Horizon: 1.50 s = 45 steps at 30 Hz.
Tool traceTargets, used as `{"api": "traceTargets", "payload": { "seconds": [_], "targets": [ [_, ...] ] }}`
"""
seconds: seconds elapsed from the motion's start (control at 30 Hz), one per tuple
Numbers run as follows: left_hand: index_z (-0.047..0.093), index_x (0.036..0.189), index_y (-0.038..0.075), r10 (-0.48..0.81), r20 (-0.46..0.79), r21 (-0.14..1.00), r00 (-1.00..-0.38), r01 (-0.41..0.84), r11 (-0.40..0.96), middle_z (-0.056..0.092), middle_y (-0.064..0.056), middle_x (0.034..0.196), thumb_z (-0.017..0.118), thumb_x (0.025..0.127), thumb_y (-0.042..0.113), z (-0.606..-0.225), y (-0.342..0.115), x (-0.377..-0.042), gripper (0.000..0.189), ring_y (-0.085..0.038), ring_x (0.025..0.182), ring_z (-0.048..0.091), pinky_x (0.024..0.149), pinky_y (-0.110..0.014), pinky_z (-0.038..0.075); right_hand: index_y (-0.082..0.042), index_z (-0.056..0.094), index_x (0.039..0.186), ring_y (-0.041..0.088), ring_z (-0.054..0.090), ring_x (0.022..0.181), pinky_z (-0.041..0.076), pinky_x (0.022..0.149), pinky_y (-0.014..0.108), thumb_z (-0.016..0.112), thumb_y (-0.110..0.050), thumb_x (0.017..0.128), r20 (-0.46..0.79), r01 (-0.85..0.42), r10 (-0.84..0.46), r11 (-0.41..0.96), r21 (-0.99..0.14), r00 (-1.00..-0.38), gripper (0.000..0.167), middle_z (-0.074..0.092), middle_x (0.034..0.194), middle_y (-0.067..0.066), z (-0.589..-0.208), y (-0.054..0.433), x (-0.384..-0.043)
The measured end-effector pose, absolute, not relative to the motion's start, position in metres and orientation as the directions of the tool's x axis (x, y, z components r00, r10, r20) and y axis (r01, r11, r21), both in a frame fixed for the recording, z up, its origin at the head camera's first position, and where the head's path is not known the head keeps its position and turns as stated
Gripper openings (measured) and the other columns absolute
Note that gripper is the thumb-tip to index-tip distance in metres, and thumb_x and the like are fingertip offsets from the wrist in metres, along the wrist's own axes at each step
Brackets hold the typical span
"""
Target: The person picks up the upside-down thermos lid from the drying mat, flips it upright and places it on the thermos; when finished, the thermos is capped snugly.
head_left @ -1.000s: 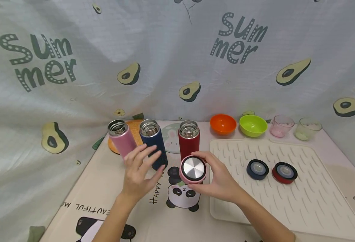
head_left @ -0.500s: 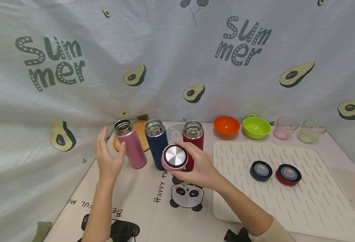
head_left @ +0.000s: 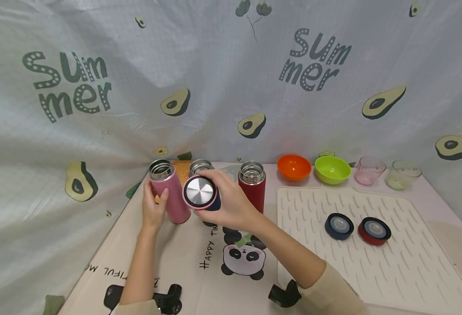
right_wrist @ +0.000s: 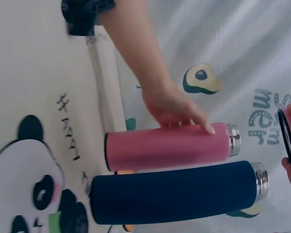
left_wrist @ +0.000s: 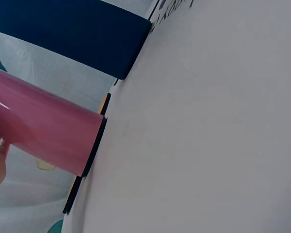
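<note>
My left hand (head_left: 152, 213) grips the pink thermos bottle (head_left: 177, 202) from its left side. This bottle stands upright with its steel mouth uncovered; the right wrist view shows the thumb along its pink body (right_wrist: 169, 148). Between the fingers and thumb of my right hand (head_left: 232, 204) is a pink lid (head_left: 199, 191), its silver disc facing the head camera. The lid hangs in front of the blue thermos bottle (head_left: 200, 165) and hides most of it there; the right wrist view shows that bottle's blue side (right_wrist: 174, 196). A red thermos bottle (head_left: 252, 190) stands uncovered to the right.
A blue lid (head_left: 339, 225) and a red lid (head_left: 374, 230) lie on the cream ridged mat (head_left: 313, 262). Behind it stand an orange bowl (head_left: 294, 167), a green bowl (head_left: 332, 169) and two tinted glasses (head_left: 369, 170). A round orange mat (head_left: 181, 169) lies behind the bottles.
My left hand has swung left and closed round the pink bottle. My right hand has carried the pink lid leftward, from before the red bottle to before the blue one.
</note>
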<state>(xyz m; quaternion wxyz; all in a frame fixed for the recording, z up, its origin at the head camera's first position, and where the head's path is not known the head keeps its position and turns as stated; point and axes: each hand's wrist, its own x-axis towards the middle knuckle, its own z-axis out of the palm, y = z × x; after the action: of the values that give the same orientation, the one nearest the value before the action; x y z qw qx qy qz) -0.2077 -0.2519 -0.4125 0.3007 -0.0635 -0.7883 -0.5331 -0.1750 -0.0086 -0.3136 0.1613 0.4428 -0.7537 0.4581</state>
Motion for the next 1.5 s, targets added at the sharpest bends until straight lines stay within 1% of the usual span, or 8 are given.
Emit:
{"api": "traceTargets", "payload": {
  "seconds": [0.23, 0.33, 0.43, 0.53, 0.8, 0.97, 1.27, 1.5],
  "targets": [
    [0.019, 0.141, -0.005, -0.214, 0.584, 0.792, -0.783, 0.491, 0.362, 0.031, -0.026, 0.134, 0.048, 0.088, 0.016, -0.398, -0.238, -0.19, 0.064, -0.016, 0.115, 0.037, 0.094, -0.016, 0.03, -0.004, 0.043, 0.129, 0.013, 0.048, 0.107, 0.043, 0.088, 0.021, 0.075, -0.024, 0.072, 0.654, -0.833, -0.53, 0.221, -0.508, -0.54, 0.068, 0.05, 0.12, 0.007, -0.295, -0.039, -0.19],
    [0.016, 0.14, -0.008, -0.196, 0.618, 0.763, -0.761, 0.52, 0.384, 0.027, -0.029, 0.137, 0.048, 0.091, 0.018, -0.396, -0.233, -0.188, 0.065, -0.025, 0.12, 0.034, 0.098, -0.022, 0.028, -0.001, 0.043, 0.127, 0.014, 0.049, 0.106, 0.042, 0.088, 0.019, 0.075, -0.022, 0.072, 0.651, -0.834, -0.533, 0.235, -0.499, -0.54, 0.067, 0.05, 0.12, 0.008, -0.291, -0.052, -0.196],
    [0.016, 0.141, -0.006, -0.206, 0.611, 0.764, -0.765, 0.501, 0.407, 0.025, -0.028, 0.139, 0.048, 0.093, 0.032, -0.397, -0.231, -0.186, 0.069, -0.036, 0.122, 0.031, 0.102, -0.037, 0.027, 0.0, 0.043, 0.127, 0.014, 0.047, 0.108, 0.04, 0.09, 0.018, 0.074, -0.019, 0.072, 0.63, -0.835, -0.557, 0.263, -0.484, -0.541, 0.066, 0.048, 0.121, 0.009, -0.288, -0.066, -0.202],
    [0.018, 0.14, -0.005, -0.241, 0.601, 0.769, -0.762, 0.469, 0.434, 0.026, -0.028, 0.138, 0.048, 0.094, 0.036, -0.401, -0.231, -0.183, 0.069, -0.038, 0.121, 0.031, 0.101, -0.043, 0.027, -0.002, 0.042, 0.129, 0.012, 0.046, 0.11, 0.039, 0.089, 0.017, 0.072, -0.022, 0.073, 0.589, -0.833, -0.598, 0.301, -0.464, -0.544, 0.066, 0.047, 0.123, 0.009, -0.286, -0.081, -0.208],
    [0.023, 0.137, -0.006, -0.259, 0.631, 0.757, -0.731, 0.508, 0.41, 0.039, -0.025, 0.125, 0.047, 0.093, 0.008, -0.413, -0.231, -0.185, 0.052, 0.001, 0.108, 0.038, 0.089, -0.013, 0.029, -0.002, 0.046, 0.126, 0.014, 0.047, 0.107, 0.039, 0.088, 0.017, 0.07, -0.03, 0.075, 0.572, -0.869, -0.659, 0.428, -0.249, -0.488, 0.063, 0.051, 0.118, 0.007, -0.284, -0.111, -0.223],
    [0.022, 0.136, -0.005, -0.281, 0.587, 0.791, -0.759, 0.463, 0.399, 0.04, -0.028, 0.124, 0.046, 0.094, 0.01, -0.414, -0.23, -0.186, 0.051, 0.004, 0.103, 0.04, 0.086, -0.013, 0.031, -0.002, 0.048, 0.125, 0.017, 0.048, 0.104, 0.038, 0.088, 0.021, 0.067, -0.038, 0.077, 0.572, -0.874, -0.692, 0.477, -0.095, -0.44, 0.064, 0.055, 0.116, 0.006, -0.287, -0.12, -0.232],
    [0.018, 0.141, 0.002, -0.275, 0.5, 0.846, -0.821, 0.395, 0.359, 0.035, -0.023, 0.134, 0.048, 0.094, 0.008, -0.404, -0.229, -0.189, 0.056, -0.004, 0.109, 0.041, 0.089, -0.014, 0.031, -0.003, 0.045, 0.129, 0.016, 0.049, 0.104, 0.041, 0.086, 0.022, 0.065, -0.04, 0.08, 0.458, -0.845, -0.716, 0.501, -0.188, -0.527, 0.064, 0.054, 0.116, 0.007, -0.283, -0.116, -0.242],
    [0.02, 0.14, -0.002, -0.225, 0.55, 0.827, -0.804, 0.489, 0.277, 0.036, -0.015, 0.13, 0.046, 0.095, 0.01, -0.409, -0.236, -0.202, 0.053, -0.001, 0.107, 0.04, 0.089, -0.015, 0.033, -0.006, 0.045, 0.13, 0.014, 0.048, 0.104, 0.044, 0.081, 0.023, 0.064, -0.04, 0.081, 0.393, -0.752, -0.643, 0.591, -0.29, -0.657, 0.062, 0.052, 0.118, 0.006, -0.278, -0.117, -0.242]
  ]
}}
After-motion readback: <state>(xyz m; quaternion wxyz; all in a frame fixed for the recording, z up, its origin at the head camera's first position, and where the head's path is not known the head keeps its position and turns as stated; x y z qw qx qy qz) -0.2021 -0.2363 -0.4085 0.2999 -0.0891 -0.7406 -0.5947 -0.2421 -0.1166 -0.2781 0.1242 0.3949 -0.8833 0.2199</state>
